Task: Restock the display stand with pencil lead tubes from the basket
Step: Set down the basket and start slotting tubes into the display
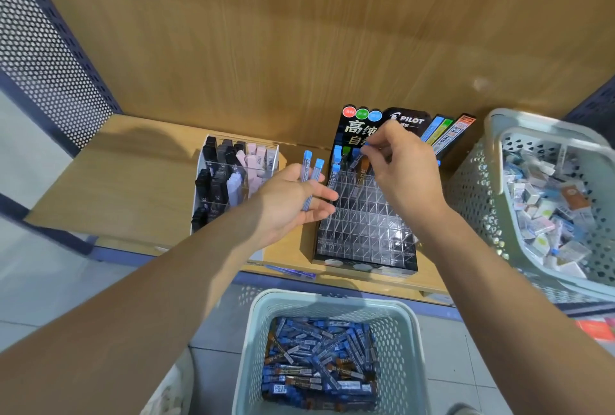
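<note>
The person is standing at a wooden shelf [116, 181], with the clear, tiered display stand [362, 215] sitting near the shelf's front edge, right of the middle. The right hand [402, 175] is reaching over the stand's back rows and pinching one blue-capped tube [366, 148] by its upper end between thumb and fingertips, just in front of the black header card [359, 128]. A few standing tubes [336, 152], capped blue, green and brown, are occupying slots in those back rows; the front rows of slots are showing as bare clear plastic.

The left hand [289, 198] is hovering palm up just beside the stand's left edge, its fingers nearly straight, carrying a pair of blue-capped tubes [307, 178] that are lying across them with the caps pointing away from the person.

Below the shelf's front edge, a pale green basket [253, 331] is holding a heap of pencil lead tubes [319, 364], mostly blue with some brown. A clear acrylic organiser [233, 181] with black and pink items is standing to the left of the stand. A second perforated basket [492, 148] of small boxed stationery is resting at the shelf's right end.
</note>
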